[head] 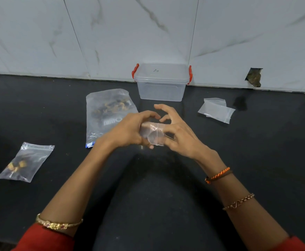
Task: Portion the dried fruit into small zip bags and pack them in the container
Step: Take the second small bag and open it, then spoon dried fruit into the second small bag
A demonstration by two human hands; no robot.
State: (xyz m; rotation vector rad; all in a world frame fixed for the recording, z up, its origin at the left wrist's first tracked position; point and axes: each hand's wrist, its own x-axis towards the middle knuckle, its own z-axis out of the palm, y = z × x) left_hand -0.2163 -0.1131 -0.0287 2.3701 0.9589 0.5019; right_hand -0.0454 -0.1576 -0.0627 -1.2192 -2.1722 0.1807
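The small zip bag (152, 134) between the two hands is hard to make out: it is clear, it looks blurred, and the fingers cover much of it. I cannot tell if anything is inside it, or if its zip is closed. The left hand (128, 129) holds it from the left side with curled fingers, and its thumb is hidden under the bag. The right hand (177, 129) pinches the right edge of the bag with thumb and one finger, while its other fingers are spread and lifted above. Both hands are in the air above the dark counter (166, 196).

Beyond the left hand and partly hidden behind it lies the large bag of dried fruit (106, 109). It is flat on the counter, with dark and yellow pieces visible through the plastic near its far end; its printed label is half covered by the hand. Its blue zip slider shows just beside the left wrist.

Far to the left of the left hand lies a filled small bag (26, 161), with a few yellow and dark pieces at its lower end.

Straight beyond the hands, against the tiled wall (148, 33), stands the clear container (161, 82) with red clips. Its lid is on, and nothing can be seen inside it.

To the right, beyond the right hand, lie the empty small bags (216, 110), overlapping; their number is not clear.
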